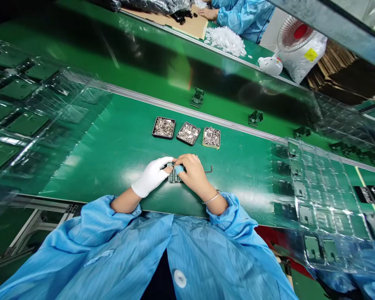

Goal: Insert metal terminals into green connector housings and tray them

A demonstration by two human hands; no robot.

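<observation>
My left hand (pixel 153 176), in a white glove with bare fingertips, grips a small green circuit board (pixel 174 178) with metal-looking strips, close to the table's front edge. Over the board's far edge bends my right hand (pixel 192 173), bare, with blue tape on the thumb. Its fingertips are pressed together there, and whatever they pinch is hidden. An L-shaped hex key (pixel 210 170) lies just right of that hand. Beyond both hands sit small black trays of shiny metal parts: a left one (pixel 164 127), a middle one (pixel 188 133) and a right one (pixel 211 137).
Clear plastic trays (pixel 21 89) with green boards stand at left; another clear tray (pixel 325 204) stands at right. Past a metal rail (pixel 143 99), boards (pixel 197 97) lie on a green strip. Across it are a co-worker's hand (pixel 208 13), white pieces (pixel 225 41) and a fan (pixel 295 33).
</observation>
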